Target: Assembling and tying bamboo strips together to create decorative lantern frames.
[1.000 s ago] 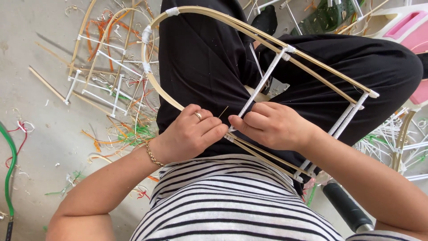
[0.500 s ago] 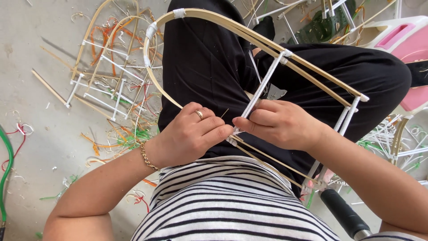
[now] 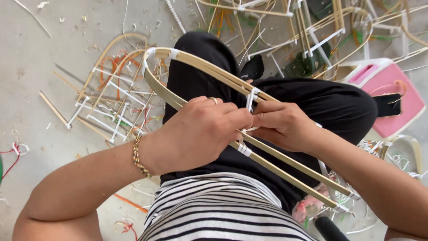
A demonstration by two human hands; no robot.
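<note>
A curved bamboo frame (image 3: 187,67), made of thin pale strips bound with white tape, lies across my lap over black trousers. My left hand (image 3: 196,134), with a ring and a beaded bracelet, closes around the frame's lower strip near its middle. My right hand (image 3: 283,125) pinches a white strip (image 3: 251,99) that wraps the frame's crosspiece, right beside the left fingers. The fingertips of both hands meet at the frame and hide the joint between them.
A finished bamboo frame with white ties (image 3: 107,107) lies on the concrete floor to the left. More frames and loose strips (image 3: 321,31) pile up at the top. A pink plastic stool (image 3: 385,96) stands at the right. Coloured scraps litter the floor.
The frame has been turned and pulled closer across my lap. Both hands have shifted along it and now meet at a crosspiece with the white strip.
</note>
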